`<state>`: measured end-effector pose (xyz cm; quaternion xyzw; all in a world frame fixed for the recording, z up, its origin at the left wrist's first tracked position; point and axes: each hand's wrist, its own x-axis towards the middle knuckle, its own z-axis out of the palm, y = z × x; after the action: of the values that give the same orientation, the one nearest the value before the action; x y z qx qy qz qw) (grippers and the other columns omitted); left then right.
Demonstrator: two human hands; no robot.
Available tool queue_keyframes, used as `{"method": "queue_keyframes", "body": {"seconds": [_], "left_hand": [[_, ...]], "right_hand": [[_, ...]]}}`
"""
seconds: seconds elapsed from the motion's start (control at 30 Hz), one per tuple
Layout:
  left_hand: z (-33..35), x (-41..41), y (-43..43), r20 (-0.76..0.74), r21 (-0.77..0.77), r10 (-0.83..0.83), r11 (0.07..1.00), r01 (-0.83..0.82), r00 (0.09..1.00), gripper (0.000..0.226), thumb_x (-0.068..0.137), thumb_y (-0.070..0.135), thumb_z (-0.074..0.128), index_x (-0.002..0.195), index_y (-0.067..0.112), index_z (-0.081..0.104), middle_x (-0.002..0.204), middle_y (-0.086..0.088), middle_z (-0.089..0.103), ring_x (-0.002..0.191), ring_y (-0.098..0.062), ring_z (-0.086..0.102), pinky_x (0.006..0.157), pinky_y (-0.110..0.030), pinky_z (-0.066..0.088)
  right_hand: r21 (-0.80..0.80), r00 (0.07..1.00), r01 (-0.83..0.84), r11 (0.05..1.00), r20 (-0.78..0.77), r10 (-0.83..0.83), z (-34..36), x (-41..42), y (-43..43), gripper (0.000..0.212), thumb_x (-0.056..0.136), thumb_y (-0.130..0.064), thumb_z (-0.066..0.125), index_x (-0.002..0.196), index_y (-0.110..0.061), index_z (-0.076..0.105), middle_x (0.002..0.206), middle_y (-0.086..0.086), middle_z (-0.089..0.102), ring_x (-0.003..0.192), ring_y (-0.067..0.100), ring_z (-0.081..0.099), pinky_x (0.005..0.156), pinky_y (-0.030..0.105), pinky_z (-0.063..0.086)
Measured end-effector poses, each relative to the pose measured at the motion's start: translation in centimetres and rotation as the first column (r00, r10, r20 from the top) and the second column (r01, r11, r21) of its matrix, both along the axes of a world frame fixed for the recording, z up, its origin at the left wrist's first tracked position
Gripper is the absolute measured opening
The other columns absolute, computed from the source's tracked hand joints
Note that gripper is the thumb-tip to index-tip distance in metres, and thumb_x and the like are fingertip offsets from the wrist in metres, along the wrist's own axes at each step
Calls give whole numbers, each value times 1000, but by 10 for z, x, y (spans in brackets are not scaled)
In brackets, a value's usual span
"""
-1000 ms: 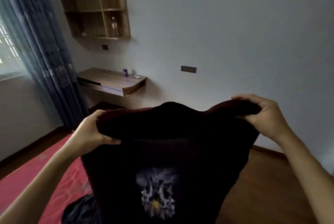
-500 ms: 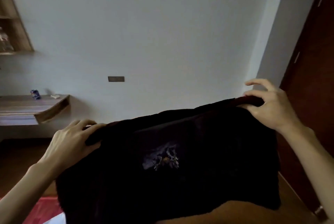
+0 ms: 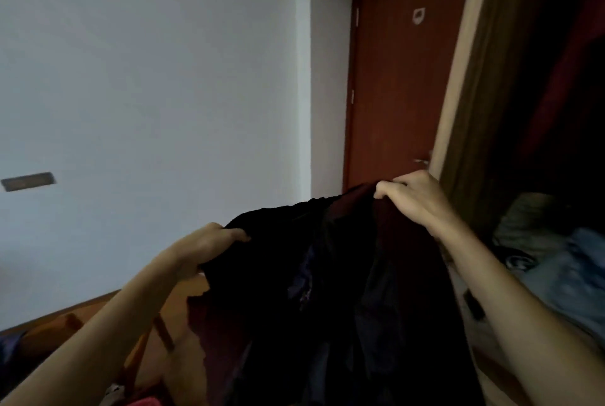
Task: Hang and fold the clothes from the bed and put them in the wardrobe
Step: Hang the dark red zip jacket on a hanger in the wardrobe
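A dark, almost black T-shirt hangs between my two hands in the lower middle of the head view. My left hand grips its top edge at the left, fingers curled over the cloth. Higher and to the right, my right hand grips the other end of that edge. The shirt is bunched and folded in on itself, and its print is barely visible. The open wardrobe fills the right side, dark inside, with folded clothes stacked on a shelf just right of my right arm.
A red-brown door stands behind my right hand, its handle just above my knuckles. A pale wall with a dark switch plate covers the left. Wooden floor and a bit of red bedding show at the bottom.
The view has swung right from the desk and shelf wall to the door and the open wardrobe. Both hands carried the shirt along, and it now hangs more bunched.
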<state>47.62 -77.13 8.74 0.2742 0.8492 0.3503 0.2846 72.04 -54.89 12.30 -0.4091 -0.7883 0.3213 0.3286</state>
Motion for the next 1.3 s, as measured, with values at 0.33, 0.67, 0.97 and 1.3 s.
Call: {"method": "queue_keyframes", "body": {"seconds": [0.33,0.67,0.97,1.3], "left_hand": [[39,203,158,430,323,-379,912,253,820,60,101,56,37,120,8,66,84,-8,73,70,-21,70,52,-30,53],[69,287,279,407,533,-704,701,474,582,30,98,33,46,98,12,68,73,-5,68,59,-13,67,47,-24,51],[134,360,367,373,589,-859,511,626,350,25,93,28,62,100,5,71,84,-12,72,71,-22,71,51,-30,55],[234,404,447,316,672,-913,407,619,257,21,88,26,64,70,15,64,73,-6,68,61,-20,66,56,-30,60]], "right_hand": [[371,999,-31,928,-25,44,-2,97,-18,38,86,-40,65,61,-15,51,53,-2,52,54,11,55,50,30,39],[35,995,-55,998,-77,57,44,209,50,39,85,-61,62,99,-27,76,87,0,72,69,10,66,65,25,54],[-431,711,303,850,-492,-502,138,315,154,74,87,-70,49,118,-5,64,101,18,73,86,26,73,66,33,59],[-310,455,388,868,-754,-474,297,424,223,87,88,-66,51,141,1,32,131,31,52,116,40,59,86,46,55]]}}
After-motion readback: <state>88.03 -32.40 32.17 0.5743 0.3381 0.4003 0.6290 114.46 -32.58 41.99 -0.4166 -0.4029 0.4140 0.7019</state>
